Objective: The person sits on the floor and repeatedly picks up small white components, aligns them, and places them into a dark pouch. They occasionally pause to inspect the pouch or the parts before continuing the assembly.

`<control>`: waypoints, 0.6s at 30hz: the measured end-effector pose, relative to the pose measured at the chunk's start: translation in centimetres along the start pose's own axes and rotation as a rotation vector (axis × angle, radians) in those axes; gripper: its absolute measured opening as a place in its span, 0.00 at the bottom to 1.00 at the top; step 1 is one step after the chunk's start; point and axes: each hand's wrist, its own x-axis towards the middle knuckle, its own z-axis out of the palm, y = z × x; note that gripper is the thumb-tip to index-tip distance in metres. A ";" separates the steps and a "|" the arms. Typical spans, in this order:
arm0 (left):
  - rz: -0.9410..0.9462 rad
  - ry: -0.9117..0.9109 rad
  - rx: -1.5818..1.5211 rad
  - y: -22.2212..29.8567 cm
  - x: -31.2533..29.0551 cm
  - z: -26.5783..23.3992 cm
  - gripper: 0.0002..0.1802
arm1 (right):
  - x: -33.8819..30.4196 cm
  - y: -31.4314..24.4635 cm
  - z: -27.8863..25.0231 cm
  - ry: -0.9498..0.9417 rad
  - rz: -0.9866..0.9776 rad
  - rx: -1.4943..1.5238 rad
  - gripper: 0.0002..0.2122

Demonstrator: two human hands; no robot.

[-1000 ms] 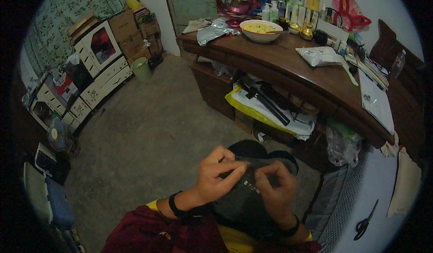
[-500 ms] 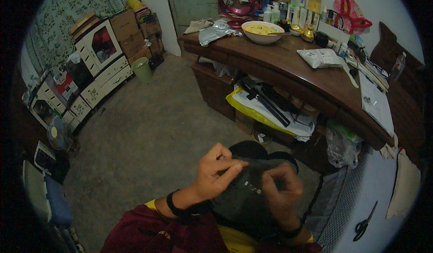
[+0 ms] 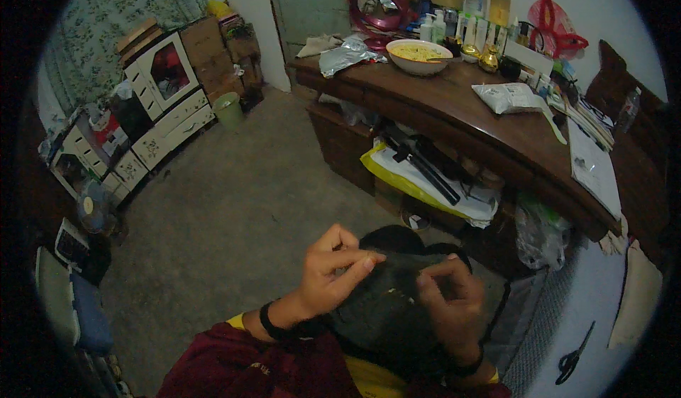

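My left hand (image 3: pixel 328 270) is raised over my lap, thumb and forefinger pinched together. Whatever sits between those fingertips is too small to name. To its right, my right hand (image 3: pixel 457 302) is curled in a similar pinch, the fingertips turned toward the left hand, and I cannot make out what they hold. The two hands are apart. Beneath and between them a dark grey cloth (image 3: pixel 376 320) lies over my lap, with small pale marks near its middle. Black bands circle both wrists.
Dark scissors (image 3: pixel 573 359) lie on the pale surface at the right. A brown desk (image 3: pixel 447 103) ahead bears a bowl of food (image 3: pixel 418 56), a white packet (image 3: pixel 511 98) and several bottles. A green bin (image 3: pixel 227 111) and a white cabinet (image 3: pixel 170 125) stand at the left.
My right hand has shifted slightly right, a little farther from the left hand, which keeps its pinch. The whole view has tilted slightly.
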 end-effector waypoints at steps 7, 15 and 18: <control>0.102 0.063 0.114 0.7 -0.2 0.3 0.09 | 0.6 -0.8 1.6 -0.137 0.081 0.113 0.04; 0.121 0.084 0.186 0.5 -0.5 0.8 0.11 | 0.9 -1.2 1.6 -0.211 0.460 0.403 0.03; 0.143 0.090 0.201 0.3 -0.4 0.9 0.11 | 1.0 -1.0 1.5 -0.211 0.485 0.441 0.04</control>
